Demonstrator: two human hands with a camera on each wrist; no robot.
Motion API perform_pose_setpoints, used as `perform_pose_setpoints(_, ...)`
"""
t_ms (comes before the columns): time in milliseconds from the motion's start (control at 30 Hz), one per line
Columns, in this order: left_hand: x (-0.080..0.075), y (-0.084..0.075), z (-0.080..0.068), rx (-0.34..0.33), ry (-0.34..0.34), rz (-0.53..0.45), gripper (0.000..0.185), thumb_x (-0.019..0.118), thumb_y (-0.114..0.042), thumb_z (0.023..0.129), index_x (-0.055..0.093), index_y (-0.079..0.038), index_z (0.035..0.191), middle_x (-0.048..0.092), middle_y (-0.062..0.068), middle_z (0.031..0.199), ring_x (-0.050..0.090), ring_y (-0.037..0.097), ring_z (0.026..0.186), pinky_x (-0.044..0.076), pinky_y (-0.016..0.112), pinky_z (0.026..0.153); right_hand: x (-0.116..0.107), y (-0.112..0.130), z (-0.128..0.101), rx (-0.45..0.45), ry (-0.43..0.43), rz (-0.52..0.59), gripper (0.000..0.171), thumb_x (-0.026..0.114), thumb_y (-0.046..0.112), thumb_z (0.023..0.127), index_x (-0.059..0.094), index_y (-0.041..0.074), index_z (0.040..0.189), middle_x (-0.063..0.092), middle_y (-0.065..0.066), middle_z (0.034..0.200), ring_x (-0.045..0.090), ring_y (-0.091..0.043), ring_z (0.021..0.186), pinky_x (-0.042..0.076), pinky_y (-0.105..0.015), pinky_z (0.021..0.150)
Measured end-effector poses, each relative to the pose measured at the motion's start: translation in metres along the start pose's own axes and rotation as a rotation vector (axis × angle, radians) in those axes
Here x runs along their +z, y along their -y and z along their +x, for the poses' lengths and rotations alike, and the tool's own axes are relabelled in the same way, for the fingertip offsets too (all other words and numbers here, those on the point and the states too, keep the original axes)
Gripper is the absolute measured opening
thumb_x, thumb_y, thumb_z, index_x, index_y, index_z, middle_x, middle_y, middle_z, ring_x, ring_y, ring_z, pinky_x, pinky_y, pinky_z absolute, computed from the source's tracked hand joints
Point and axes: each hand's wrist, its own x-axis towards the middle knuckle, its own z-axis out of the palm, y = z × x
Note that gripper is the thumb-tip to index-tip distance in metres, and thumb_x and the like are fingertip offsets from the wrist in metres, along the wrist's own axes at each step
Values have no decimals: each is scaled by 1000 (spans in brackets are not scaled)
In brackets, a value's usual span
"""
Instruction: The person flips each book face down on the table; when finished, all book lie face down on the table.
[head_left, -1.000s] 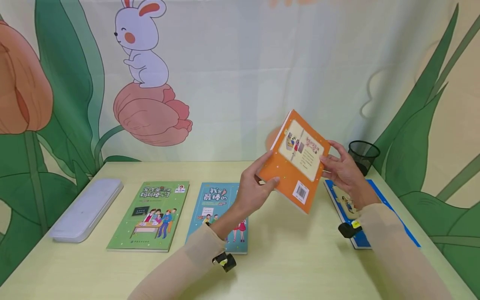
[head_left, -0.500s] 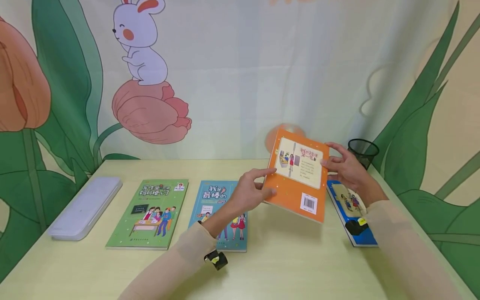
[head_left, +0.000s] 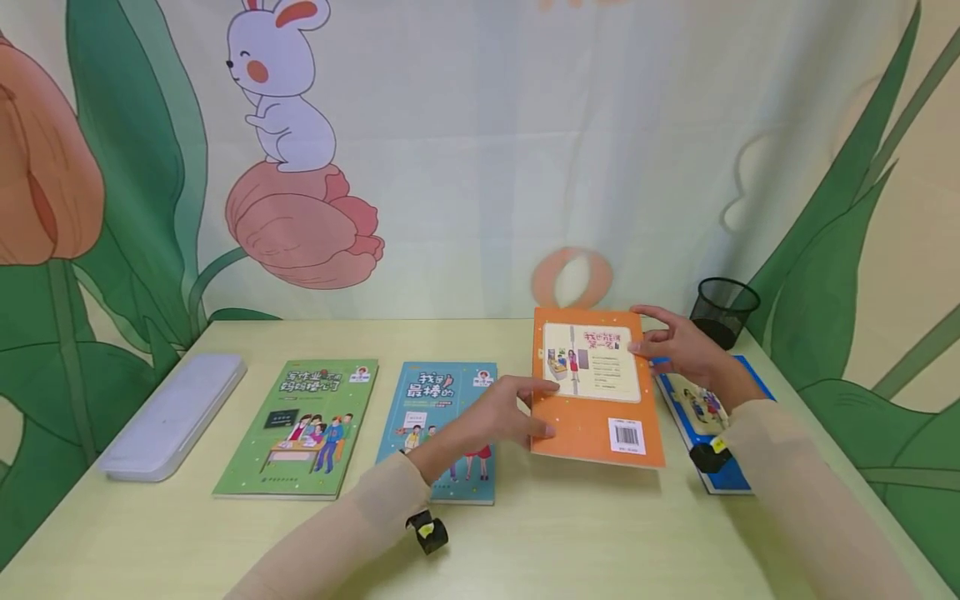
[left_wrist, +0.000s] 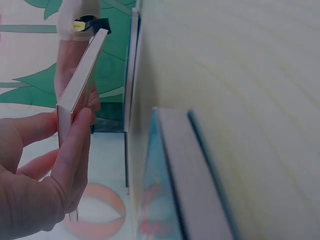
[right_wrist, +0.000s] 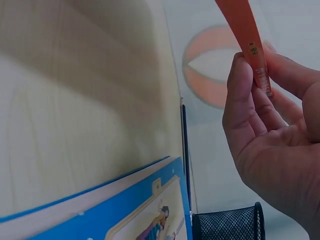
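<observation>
An orange book (head_left: pixel 577 421), back cover with a barcode facing up, is held tilted above the table between both hands. My left hand (head_left: pixel 510 410) pinches its left edge, fingers and thumb on opposite faces. In the left wrist view the white page edges of the orange book (left_wrist: pixel 80 75) show between those fingers. My right hand (head_left: pixel 684 350) grips the upper right edge. The right wrist view shows the orange spine (right_wrist: pixel 252 45) between thumb and fingers. A blue book (head_left: pixel 727 475) lies below the right forearm, partly hidden. Under the left wrist lies a light-blue book (head_left: pixel 476 446).
A green book (head_left: pixel 251 467) lies on the table's left part, with a whitish plastic case (head_left: pixel 172 417) beyond it. The black mesh pen holder (head_left: pixel 723 308) stands at the back right. Behind the table (head_left: pixel 570 533) hangs a printed curtain (head_left: pixel 450 167).
The orange book has come down closer to the table and turned from a slant to nearly straight. Both hands have kept hold of it, the left moving lower along its edge.
</observation>
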Motion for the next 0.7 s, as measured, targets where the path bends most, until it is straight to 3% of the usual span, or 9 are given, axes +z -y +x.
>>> perform_pose_setpoints(200,6,11,1,-60,38,-70,55,79,2,81,65,-10,133,55,11,82,65,20,49,59,32,59,8,-9,8,54,36,-110,83,70,24,95,19,15,160,64,-18,121,66,-25,96,61,-38,82)
perform_pose_setpoints(300,10,15,1,-98,42,-89,55,79,3,81,65,-9,132,55,11,79,65,20,49,60,36,59,12,-10,10,88,48,-147,82,70,25,95,20,13,160,62,-21,122,65,-24,95,60,-37,82)
perform_pose_setpoints(567,23,18,6,-185,65,28,57,79,-1,82,64,-16,134,68,14,93,69,24,56,60,35,56,16,-16,11,149,76,-200,82,69,18,95,19,8,159,60,-18,112,64,-23,87,60,-36,76)
perform_pose_setpoints(700,27,16,9,-235,82,90,57,79,-1,82,64,-20,134,68,17,109,70,26,58,60,34,56,17,-18,11,141,91,-219,81,68,16,95,19,5,158,59,-20,112,65,-23,84,61,-37,74)
